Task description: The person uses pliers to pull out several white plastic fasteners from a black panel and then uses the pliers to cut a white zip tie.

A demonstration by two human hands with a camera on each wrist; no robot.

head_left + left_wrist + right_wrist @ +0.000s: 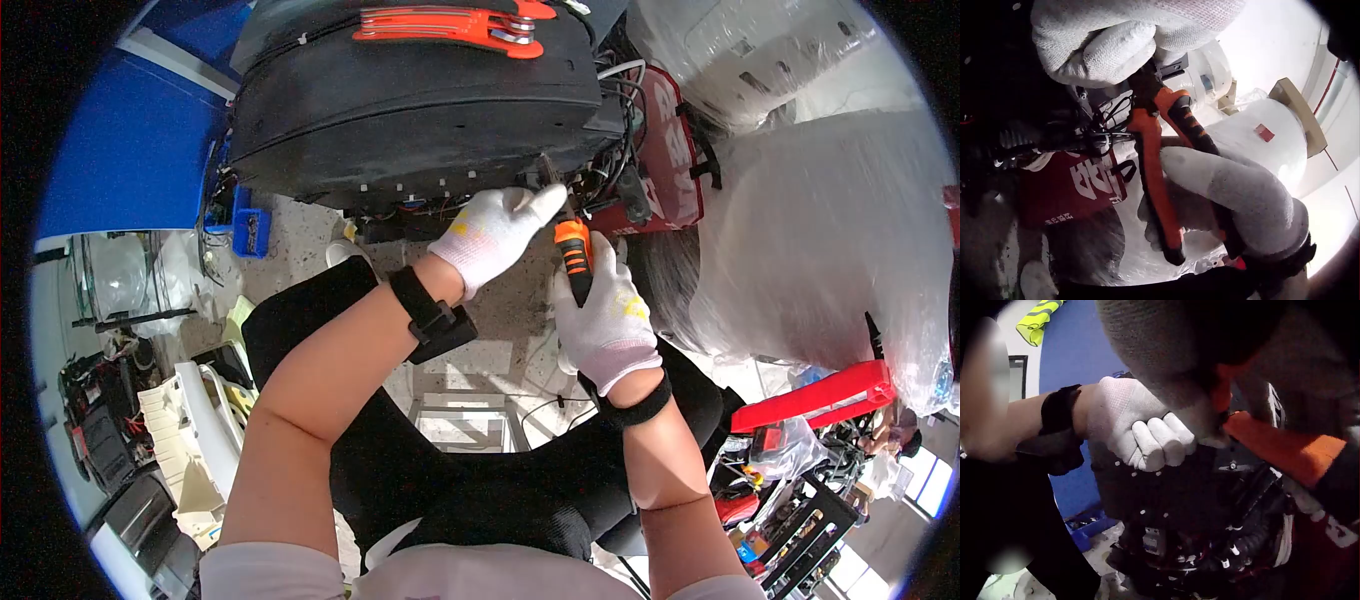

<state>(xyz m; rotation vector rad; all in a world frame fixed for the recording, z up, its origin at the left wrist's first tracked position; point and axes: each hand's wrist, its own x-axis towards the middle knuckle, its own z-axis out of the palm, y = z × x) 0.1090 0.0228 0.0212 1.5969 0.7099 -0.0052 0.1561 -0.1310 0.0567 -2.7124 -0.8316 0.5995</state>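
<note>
Both hands wear white knit gloves. My right hand (607,315) grips a pair of pliers (574,250) with orange and black handles, spread apart in the left wrist view. Beside the pliers' head, my left hand (500,232) has its fingers curled and pinches a small dark grey piece (1175,65) at the thumb side. What that piece is, I cannot tell. Just beyond both hands stands a large black curved housing (420,120), with wires and small parts along its near underside. The pliers' tips are hidden behind the left hand in the left wrist view.
An orange folding hex key set (450,28) lies on the housing. Cables (625,110) and a red bag (670,150) are at its right, near large plastic-wrapped goods (820,230). A blue bin (251,232) sits on the floor at left.
</note>
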